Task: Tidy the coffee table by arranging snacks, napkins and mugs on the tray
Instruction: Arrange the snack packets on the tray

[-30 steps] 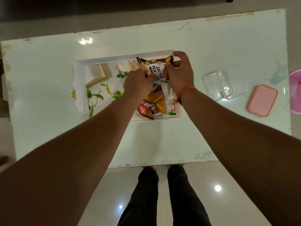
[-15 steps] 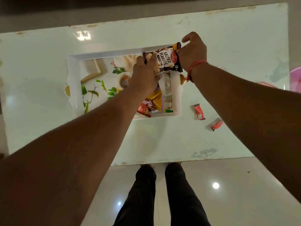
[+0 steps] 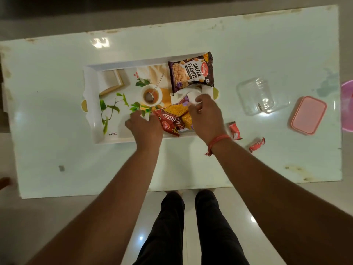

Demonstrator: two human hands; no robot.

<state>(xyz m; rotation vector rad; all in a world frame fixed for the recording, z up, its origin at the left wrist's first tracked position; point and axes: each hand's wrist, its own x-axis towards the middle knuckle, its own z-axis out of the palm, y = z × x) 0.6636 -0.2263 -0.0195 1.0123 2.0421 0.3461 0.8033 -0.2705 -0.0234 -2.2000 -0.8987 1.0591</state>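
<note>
A white printed tray (image 3: 89, 96) lies on the pale table. A dark salted peanuts packet (image 3: 191, 72) rests flat in the tray's far right corner, with no hand on it. Nearer me lies a red and yellow snack packet (image 3: 172, 119) on a crumpled white napkin (image 3: 181, 94). My left hand (image 3: 145, 127) is curled at the packet's left end. At its right end my right hand (image 3: 206, 115) grips it, fingertips against the napkin. Two small red candy wrappers (image 3: 235, 130) (image 3: 257, 144) lie on the table, right of the tray.
A clear plastic box (image 3: 256, 98) and its pink lid (image 3: 308, 114) sit on the table's right side. A pink bowl (image 3: 347, 106) shows at the right edge. My legs stand at the table's near edge.
Both hands have let go of the peanuts packet, which now lies in the tray's far right corner. They have pulled back toward me onto the red snack packet.
</note>
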